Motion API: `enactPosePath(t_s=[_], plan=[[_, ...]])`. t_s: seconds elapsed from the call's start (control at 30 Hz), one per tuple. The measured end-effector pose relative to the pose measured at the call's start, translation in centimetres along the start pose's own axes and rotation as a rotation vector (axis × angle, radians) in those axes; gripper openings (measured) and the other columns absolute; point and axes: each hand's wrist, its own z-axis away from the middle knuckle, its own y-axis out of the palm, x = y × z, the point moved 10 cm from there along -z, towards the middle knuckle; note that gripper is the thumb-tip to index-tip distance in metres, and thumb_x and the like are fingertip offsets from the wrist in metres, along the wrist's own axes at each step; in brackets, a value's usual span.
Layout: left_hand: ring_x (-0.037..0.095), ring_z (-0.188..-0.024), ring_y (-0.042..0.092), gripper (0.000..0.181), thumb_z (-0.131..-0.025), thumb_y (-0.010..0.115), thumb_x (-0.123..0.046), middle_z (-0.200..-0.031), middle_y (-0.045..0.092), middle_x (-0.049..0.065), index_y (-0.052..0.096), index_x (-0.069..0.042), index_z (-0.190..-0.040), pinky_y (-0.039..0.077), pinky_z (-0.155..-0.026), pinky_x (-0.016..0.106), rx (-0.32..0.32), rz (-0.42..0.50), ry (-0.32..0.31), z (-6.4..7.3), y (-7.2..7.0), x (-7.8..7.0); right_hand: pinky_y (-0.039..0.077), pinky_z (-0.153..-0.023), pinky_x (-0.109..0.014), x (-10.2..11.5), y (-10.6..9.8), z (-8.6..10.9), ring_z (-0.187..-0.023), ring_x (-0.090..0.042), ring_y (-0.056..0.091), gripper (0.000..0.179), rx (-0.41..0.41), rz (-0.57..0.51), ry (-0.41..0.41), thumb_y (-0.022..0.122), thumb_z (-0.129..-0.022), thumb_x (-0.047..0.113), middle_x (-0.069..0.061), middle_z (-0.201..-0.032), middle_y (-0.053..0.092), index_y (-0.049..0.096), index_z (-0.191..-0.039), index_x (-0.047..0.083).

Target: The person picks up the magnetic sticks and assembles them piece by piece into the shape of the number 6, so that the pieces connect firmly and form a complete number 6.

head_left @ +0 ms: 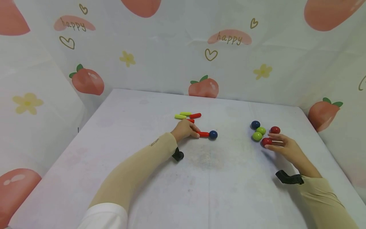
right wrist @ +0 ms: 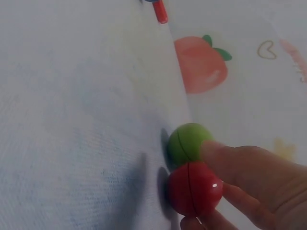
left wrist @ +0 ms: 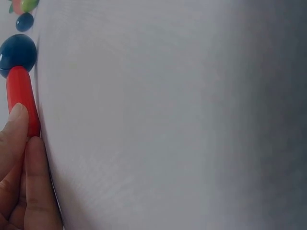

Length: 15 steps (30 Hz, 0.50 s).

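Note:
My left hand (head_left: pixel 185 129) pinches a red stick-like handle (left wrist: pixel 20 93) between thumb and fingers, low over the table. At the handle's far end sits a dark blue ball (head_left: pixel 213 135), the two joined or touching; together they look like a small maraca. Over on the right, my right hand (head_left: pixel 286 149) has thumb and fingertips around a glossy red ball (right wrist: pixel 194 189) with a seam line. Right beside that ball is a green ball (right wrist: pixel 188 142), near the thumb tip. Another green ball (head_left: pixel 261 130) lies just behind.
A second blue ball (head_left: pixel 255 124) and a second red ball (head_left: pixel 275 129) lie near the right hand. Beyond the left hand are yellow-green handles (head_left: pixel 180 116) and more red handles (head_left: pixel 195 115). A white patterned cloth (head_left: pixel 160 70) rises behind the white table (head_left: pixel 228 190).

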Motion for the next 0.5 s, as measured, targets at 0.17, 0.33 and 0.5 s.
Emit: enactPosePath(t_s=[0.17,0.33,0.5], plan=[[0.017,-0.108,0.048,0.019,-0.075,0.078,-0.022,-0.100,0.065,0.000,0.075,-0.018,-0.093,0.044,-0.090,0.031,0.006,-0.003,0.016,0.10,0.04,-0.24,0.044,-0.095,-0.056,0.15,0.29,-0.13,-0.123,-0.047,0.043,0.072,0.013,0.003,0.000,0.059,-0.089,0.042,-0.030,-0.138,0.040,0.033,-0.141,0.000],[0.017,-0.108,0.048,0.020,-0.074,0.079,-0.022,-0.099,0.066,0.001,0.075,-0.018,-0.094,0.044,-0.091,0.031,0.000,-0.009,0.024,0.20,-0.05,-0.41,0.046,-0.093,-0.053,-0.12,0.40,-0.43,-0.120,-0.047,0.044,0.071,0.008,0.024,0.009,0.060,-0.088,0.042,-0.031,-0.134,0.043,0.036,-0.139,0.000],[0.017,-0.108,0.048,0.020,-0.074,0.079,-0.021,-0.102,0.065,0.001,0.075,-0.018,-0.094,0.044,-0.091,0.031,-0.002,-0.002,0.014,0.28,-0.08,-0.29,0.050,-0.089,-0.049,-0.19,0.43,-0.77,-0.117,-0.047,0.046,0.070,-0.008,0.045,-0.003,0.063,-0.087,0.040,-0.033,-0.130,0.046,0.039,-0.137,-0.003]])
